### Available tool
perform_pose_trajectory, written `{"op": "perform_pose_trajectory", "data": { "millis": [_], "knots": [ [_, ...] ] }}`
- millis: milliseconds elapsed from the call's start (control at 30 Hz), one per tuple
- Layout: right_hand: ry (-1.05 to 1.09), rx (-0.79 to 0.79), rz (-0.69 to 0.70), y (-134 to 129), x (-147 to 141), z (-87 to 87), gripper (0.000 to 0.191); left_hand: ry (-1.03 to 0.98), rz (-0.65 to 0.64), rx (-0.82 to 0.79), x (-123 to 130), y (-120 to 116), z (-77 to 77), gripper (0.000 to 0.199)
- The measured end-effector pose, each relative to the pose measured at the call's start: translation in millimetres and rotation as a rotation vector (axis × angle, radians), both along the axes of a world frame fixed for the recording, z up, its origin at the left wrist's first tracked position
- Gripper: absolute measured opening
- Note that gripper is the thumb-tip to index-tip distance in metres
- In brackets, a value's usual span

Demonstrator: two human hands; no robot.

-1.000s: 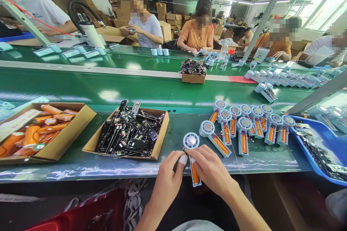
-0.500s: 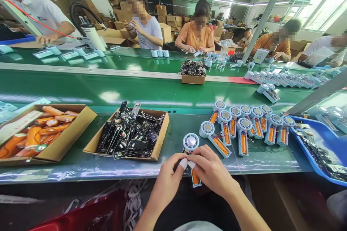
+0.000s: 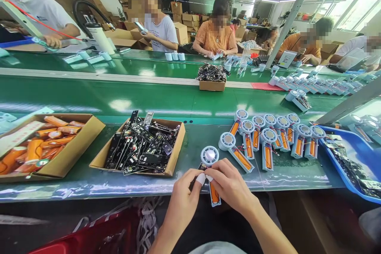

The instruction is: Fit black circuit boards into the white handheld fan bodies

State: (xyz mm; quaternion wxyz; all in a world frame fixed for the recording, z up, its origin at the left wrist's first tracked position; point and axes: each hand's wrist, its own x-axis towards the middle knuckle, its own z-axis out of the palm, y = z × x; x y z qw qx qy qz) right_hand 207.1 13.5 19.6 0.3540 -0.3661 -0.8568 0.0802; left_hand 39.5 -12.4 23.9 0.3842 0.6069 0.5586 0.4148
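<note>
A light blue fan unit [image 3: 210,155] with a round head and an orange battery in its handle lies at the bench's front edge, the handle jutting over it. Across the handle, my left hand [image 3: 186,192] has its fingers closed at a small dark circuit board [image 3: 204,166]. My right hand [image 3: 230,184] is closed in a pinch beside it, the fingertips of both hands meeting. White covers sit on both thumbs. What the right fingertips pinch is too small to make out.
Left of my hands are a box of circuit boards [image 3: 175,154] and a box of orange batteries [image 3: 80,143]. Several fan units [image 3: 268,154] lie to the right, beside a blue tray [image 3: 342,174]. Across the green conveyor [image 3: 154,99], several people sit working.
My hands have barely moved. Across the conveyor, the person at far left has lifted a light blue piece, and another now holds up a flat object.
</note>
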Motion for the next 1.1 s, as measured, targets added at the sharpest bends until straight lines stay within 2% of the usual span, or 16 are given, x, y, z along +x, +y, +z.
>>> {"op": "perform_pose_trajectory", "data": {
  "millis": [133,233,400,500,567,700,767,900,1000,1100],
  "knots": [
    [0.070,-0.012,-0.095,1.9,-1.7,1.0,0.023,-0.065,0.062,-0.050,1.0,-3.5,-8.2,0.031],
    [-0.018,0.013,-0.119,0.7,-4.7,6.5,0.021,-0.034,0.090,-0.030,1.0,-5.8,-15.2,0.036],
    [-0.229,0.125,-0.180,-6.5,-11.9,14.5,0.025,0.175,0.087,0.322,1.0,-9.0,-19.6,0.031],
    [-0.237,0.097,-0.188,-5.2,-11.5,13.8,0.025,0.189,0.056,0.420,-0.4,-7.8,-18.5,0.034],
    [-0.155,0.010,-0.147,-0.2,-7.5,12.7,0.022,0.157,0.026,0.376,-3.7,-4.4,-16.6,0.034],
    [-0.013,-0.208,-0.008,10.9,1.6,14.0,0.025,0.029,-0.087,0.181,-13.2,5.7,-10.7,0.030],
    [0.034,-0.268,0.027,13.1,2.5,15.8,0.025,-0.030,-0.146,0.106,-16.9,9.7,-7.6,0.029],
    [0.131,-0.317,-0.014,10.4,0.9,18.0,0.022,-0.047,-0.189,0.053,-19.1,12.0,-4.5,0.029],
    [0.201,-0.390,-0.094,2.6,7.7,18.3,0.021,0.042,-0.124,0.042,-18.6,8.4,-7.1,0.030],
    [0.226,-0.466,-0.261,-8.9,20.6,17.6,0.026,0.107,-0.039,0.022,-18.7,2.3,-14.4,0.037]
  ]
}}
